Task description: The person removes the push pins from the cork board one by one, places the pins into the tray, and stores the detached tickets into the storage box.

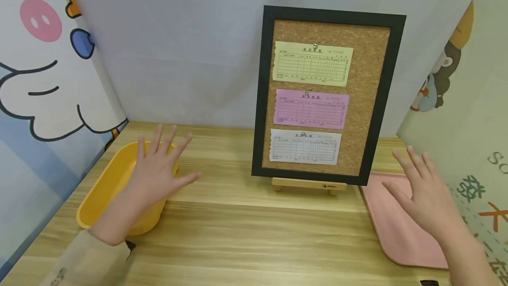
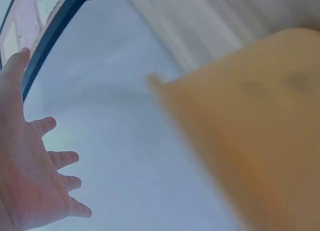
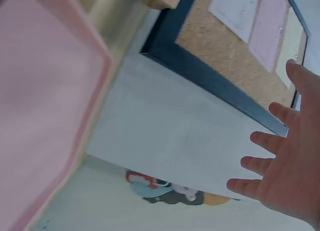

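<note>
My left hand [image 1: 152,175] hovers with spread fingers over the yellow tray [image 1: 95,189], holding nothing. On the other side, my right hand [image 1: 428,197] is spread out above the pink tray [image 1: 390,228] and is bare too. Between them a black-framed cork board [image 1: 367,100] leans on a small wooden easel [image 1: 301,185]. Three printed slips are pinned to it one above another: a yellow slip [image 1: 311,67], a pink slip [image 1: 309,111] and a white slip [image 1: 303,150]. Each has a pushpin at its top edge. In the right wrist view the right palm [image 3: 295,166] faces the board.
A wooden table [image 1: 246,242] carries everything. Behind it hangs a pale cloth [image 1: 190,47]. Cartoon-printed panels stand at the left [image 1: 47,78] and right [image 1: 456,122]. The board's lower right corner overlaps the pink tray's back edge from this viewpoint.
</note>
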{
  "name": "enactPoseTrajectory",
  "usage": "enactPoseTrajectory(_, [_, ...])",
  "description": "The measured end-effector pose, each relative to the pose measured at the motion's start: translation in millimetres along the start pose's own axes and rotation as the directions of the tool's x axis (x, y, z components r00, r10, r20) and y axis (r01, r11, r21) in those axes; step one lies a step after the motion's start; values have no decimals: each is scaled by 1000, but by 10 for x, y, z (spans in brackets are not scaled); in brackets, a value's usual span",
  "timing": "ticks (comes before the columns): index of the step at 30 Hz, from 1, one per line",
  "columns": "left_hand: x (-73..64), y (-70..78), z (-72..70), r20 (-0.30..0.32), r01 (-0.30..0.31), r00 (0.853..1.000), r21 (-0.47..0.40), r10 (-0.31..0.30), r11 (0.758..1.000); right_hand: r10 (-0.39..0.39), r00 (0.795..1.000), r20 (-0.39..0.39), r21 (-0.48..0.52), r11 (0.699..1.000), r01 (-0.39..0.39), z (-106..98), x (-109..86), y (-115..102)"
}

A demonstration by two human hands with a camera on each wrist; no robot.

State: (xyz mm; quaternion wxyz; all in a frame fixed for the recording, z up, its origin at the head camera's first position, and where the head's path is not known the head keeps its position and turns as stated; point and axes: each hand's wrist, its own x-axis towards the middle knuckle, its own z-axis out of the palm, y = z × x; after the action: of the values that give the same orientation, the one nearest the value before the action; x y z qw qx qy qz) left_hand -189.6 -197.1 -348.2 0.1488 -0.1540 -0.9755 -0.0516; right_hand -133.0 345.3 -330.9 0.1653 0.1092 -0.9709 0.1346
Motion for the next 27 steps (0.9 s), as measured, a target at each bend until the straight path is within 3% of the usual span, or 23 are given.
enactPoseTrajectory(6, [163,93,-178,-62,-29,998,-23,27,999,-26,997,-78,60,998,31,-177,167,-186])
enactPoseTrajectory(13, [372,241,-384,-142,-50,989,-74,40,996,-47,979,-198,102,992,69,-341,405,-377])
enactPoseTrajectory(20, [623,387,-532,-210,-83,976,-139,52,987,-108,924,-366,76,986,146,-466,674,-529])
enactPoseTrajectory(27, [915,566,-661,-234,-85,972,-239,28,967,-84,885,-457,76,988,133,-563,936,-718])
